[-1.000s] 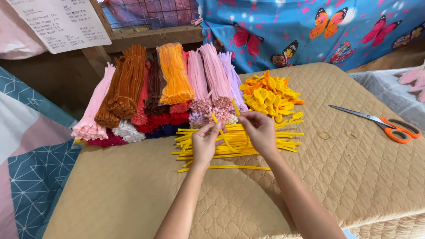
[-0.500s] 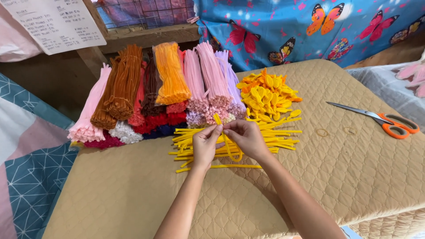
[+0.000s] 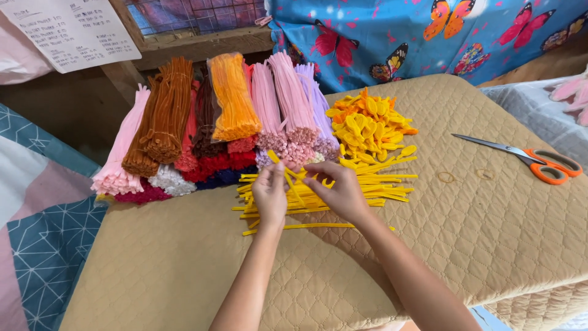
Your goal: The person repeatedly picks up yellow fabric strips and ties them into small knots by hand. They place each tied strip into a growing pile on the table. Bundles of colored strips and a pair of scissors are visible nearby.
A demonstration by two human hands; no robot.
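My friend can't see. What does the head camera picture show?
Two hands, left hand and right hand, bend a yellow pipe cleaner above a yellow pile on a tan quilted pad. Colourful bundles lie behind; orange scissors lie to the right.

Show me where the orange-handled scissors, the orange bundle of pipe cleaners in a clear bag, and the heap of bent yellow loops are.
Orange-handled metal scissors (image 3: pixel 545 166): head view, on the near handle loop.
Orange fuzzy pipe-cleaner bundle in clear bag (image 3: pixel 233 95): head view, mid-length.
Heap of bent yellow loops (image 3: pixel 367 122): head view, heap's centre.
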